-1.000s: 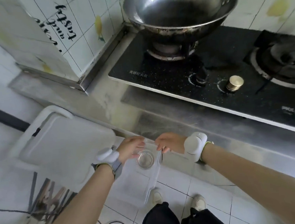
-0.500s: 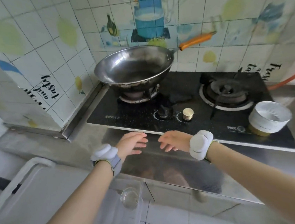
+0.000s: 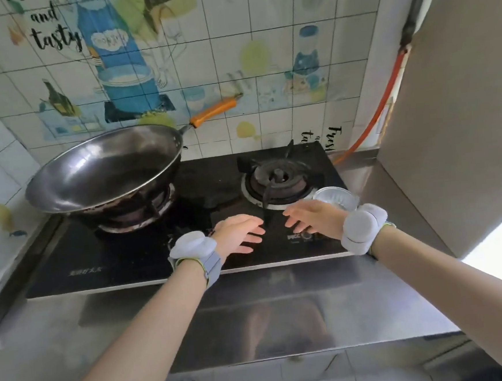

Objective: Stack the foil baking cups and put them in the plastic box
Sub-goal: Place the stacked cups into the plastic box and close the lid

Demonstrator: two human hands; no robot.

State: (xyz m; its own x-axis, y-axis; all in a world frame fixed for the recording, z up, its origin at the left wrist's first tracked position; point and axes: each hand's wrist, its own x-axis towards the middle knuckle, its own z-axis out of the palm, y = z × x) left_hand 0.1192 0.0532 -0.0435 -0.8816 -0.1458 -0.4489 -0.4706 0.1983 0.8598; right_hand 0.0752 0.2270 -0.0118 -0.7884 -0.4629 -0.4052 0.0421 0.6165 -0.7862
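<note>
A stack of foil baking cups (image 3: 336,197) stands on the black stove top at its front right corner, partly hidden behind my right hand. My right hand (image 3: 313,218) hovers just in front of the stack, fingers spread and holding nothing. To its left, my left hand (image 3: 239,233) is also open and empty above the stove's front edge. The plastic box is out of view.
A large steel wok (image 3: 104,168) with an orange handle sits on the left burner. The right burner (image 3: 276,180) is bare. A steel counter ledge (image 3: 253,310) runs along the front. A grey panel (image 3: 463,113) stands at the right, with an orange hose (image 3: 373,120) beside it.
The view has swung up from the floor and the plastic box, which is now out of sight. Both empty hands have moved forward and right over the stove, toward the foil cups.
</note>
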